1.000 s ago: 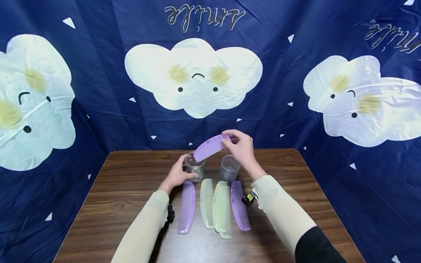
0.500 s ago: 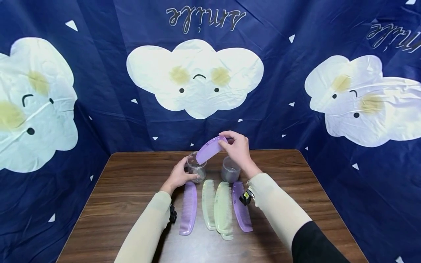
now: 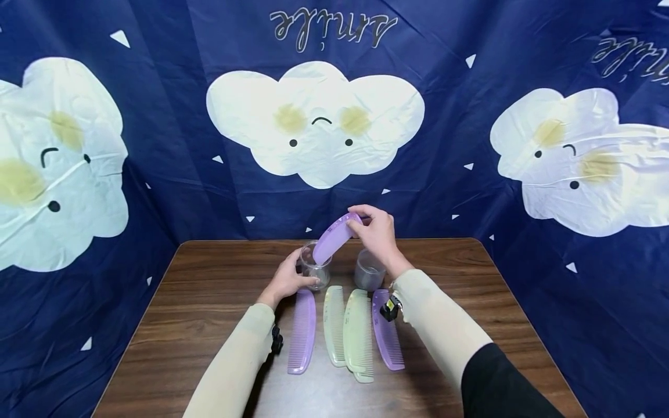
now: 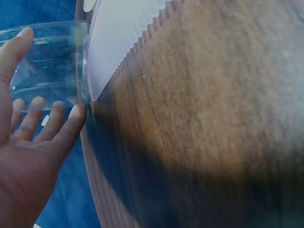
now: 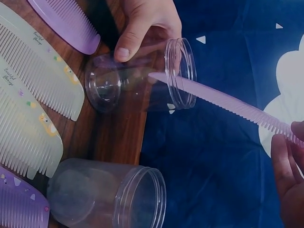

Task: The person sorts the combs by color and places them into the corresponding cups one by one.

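Pinching the top end of a purple comb (image 3: pixel 334 238), the right hand (image 3: pixel 377 235) holds it tilted above the table, low tip just inside the mouth of the left jar (image 3: pixel 315 268); the right wrist view shows that tip (image 5: pixel 156 76) past the rim. Left hand (image 3: pixel 288 280) grips the left jar, thumb and fingers curled round its wall, jar standing on the table (image 3: pixel 198 302) near the back edge. Second jar (image 3: pixel 368 271) stands just to the right, partly behind the right wrist. Four combs lie side by side in front of the jars: purple (image 3: pixel 301 331), two pale green (image 3: pixel 334 324) (image 3: pixel 359 334) overlapping, purple (image 3: pixel 387 339). Navy cloud-print cloth (image 3: pixel 313 122) hangs behind and at both sides.
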A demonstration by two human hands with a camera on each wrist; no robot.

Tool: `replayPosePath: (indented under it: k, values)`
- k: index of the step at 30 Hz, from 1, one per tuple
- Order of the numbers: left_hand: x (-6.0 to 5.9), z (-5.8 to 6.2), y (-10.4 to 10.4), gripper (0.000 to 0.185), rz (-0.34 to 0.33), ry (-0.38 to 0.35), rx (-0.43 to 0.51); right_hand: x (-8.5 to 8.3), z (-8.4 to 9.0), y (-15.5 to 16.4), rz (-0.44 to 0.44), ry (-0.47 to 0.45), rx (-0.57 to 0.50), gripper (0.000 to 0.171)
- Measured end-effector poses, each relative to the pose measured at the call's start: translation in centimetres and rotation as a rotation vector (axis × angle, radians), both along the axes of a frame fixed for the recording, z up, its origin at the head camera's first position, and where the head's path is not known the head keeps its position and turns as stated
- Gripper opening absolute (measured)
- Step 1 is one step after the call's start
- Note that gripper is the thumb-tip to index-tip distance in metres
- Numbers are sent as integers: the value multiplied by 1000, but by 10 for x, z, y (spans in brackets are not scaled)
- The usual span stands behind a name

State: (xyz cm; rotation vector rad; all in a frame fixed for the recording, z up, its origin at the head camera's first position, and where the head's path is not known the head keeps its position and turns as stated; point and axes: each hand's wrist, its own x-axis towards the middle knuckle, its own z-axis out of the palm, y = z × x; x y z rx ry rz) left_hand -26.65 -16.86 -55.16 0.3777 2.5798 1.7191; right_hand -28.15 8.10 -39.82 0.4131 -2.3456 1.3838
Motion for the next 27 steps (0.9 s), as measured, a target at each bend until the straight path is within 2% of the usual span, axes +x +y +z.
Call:
replayPosePath:
  k: [9,14,27]
  values:
    - [0,-2,0,95,0,-15,-9,-4,-4,-8,-19,-11,63,26]
    - [-1,0,0,93,-6,6,3,-7,-8,-12,-27,-6,75,25]
    - [-1,2,0,93,7,26,-107,-14,-22,-23,4,-70,98,24]
